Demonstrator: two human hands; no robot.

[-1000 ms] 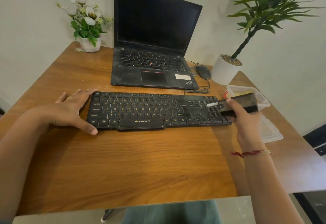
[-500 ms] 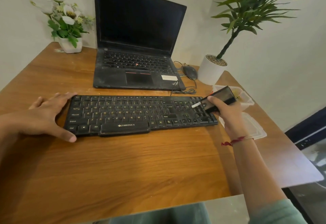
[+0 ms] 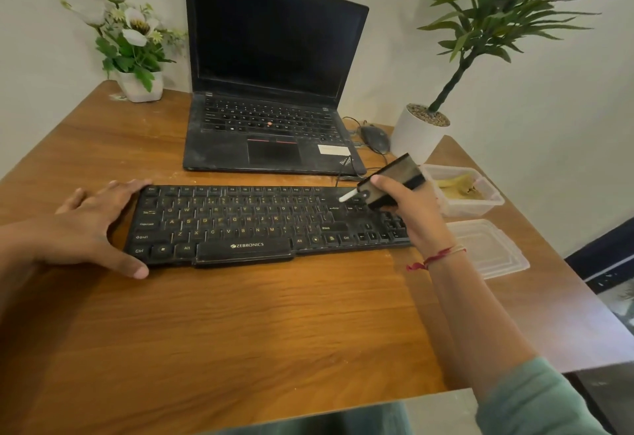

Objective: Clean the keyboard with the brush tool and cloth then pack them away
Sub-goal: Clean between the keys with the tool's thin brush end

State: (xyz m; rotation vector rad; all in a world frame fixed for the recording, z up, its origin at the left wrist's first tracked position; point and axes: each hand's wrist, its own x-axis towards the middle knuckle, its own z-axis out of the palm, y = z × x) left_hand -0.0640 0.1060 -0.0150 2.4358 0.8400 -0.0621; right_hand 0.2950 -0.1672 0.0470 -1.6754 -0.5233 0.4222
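1. Left hand (image 3: 92, 225): at 9 o'clock of the work area, palm down on the brown wood-grain table (image 3: 240, 325). Its fingers are straight and spread and hold nothing. The fingertips touch the far-left corner of the black full-size plastic keyboard (image 3: 260, 225) and the thumb lies along its near-left corner, bracing that end.
2. Keyboard: flat on the table, long axis 9-to-3 o'clock, just in front of the open black laptop (image 3: 274, 91) at 12 o'clock.
3. Black block-shaped brush tool with a white tip (image 3: 391, 181): over the keyboard's far-right part. Its long axis runs 2-to-8 o'clock, white tip leading toward 8 (whether the tip touches the keys cannot be told).
4. Right hand (image 3: 411, 218): fingers curled round the brush tool's body, thumb across its top, wrist above the number-pad end. Nearly all the key rows lie toward 9 o'clock from the tip. Judged next stroke: along the keyboard's long axis toward the braced end, and the right hand is the only one placed to make it.
5. Crumpled yellow cloth (image 3: 459, 186): inside the clear plastic container (image 3: 494, 199) at 2 o'clock of the right hand, with the container's clear flat lid (image 3: 490, 249) at 4 o'clock. No hand is on any of them.
6. Against half a second earlier: the white tip sits further toward 9 o'clock along the keyboard, off the number pad. The left hand's brace is unchanged.
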